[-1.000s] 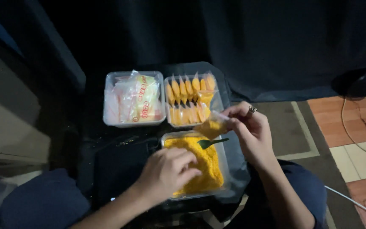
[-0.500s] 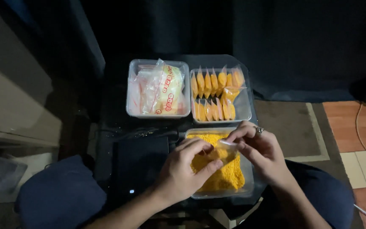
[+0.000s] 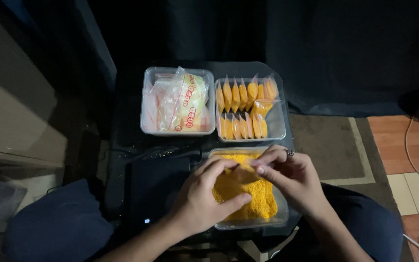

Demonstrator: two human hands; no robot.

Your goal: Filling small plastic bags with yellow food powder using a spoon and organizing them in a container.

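Observation:
My left hand (image 3: pixel 207 196) and my right hand (image 3: pixel 292 177) meet over a clear tub of yellow grains (image 3: pixel 263 206). Between their fingertips they pinch a small clear pouch of yellow grains (image 3: pixel 245 171). A ring sits on a finger of my right hand. Behind the tub stands a clear tray of filled yellow pouches (image 3: pixel 275 128), set upright in rows. To its left a second clear tray (image 3: pixel 146 121) holds a bundle of empty plastic bags (image 3: pixel 180 102) with red print.
A black flat device (image 3: pixel 153 189) with a small lit dot lies left of the tub on the dark table. My knees are at the bottom corners. A grey rug (image 3: pixel 333 145), tiled floor and white cables (image 3: pixel 413 155) are at the right.
My hands came together over the tub, both on the small pouch. A second ago my right hand held it higher, near the filled-pouch tray. The view shifted slightly.

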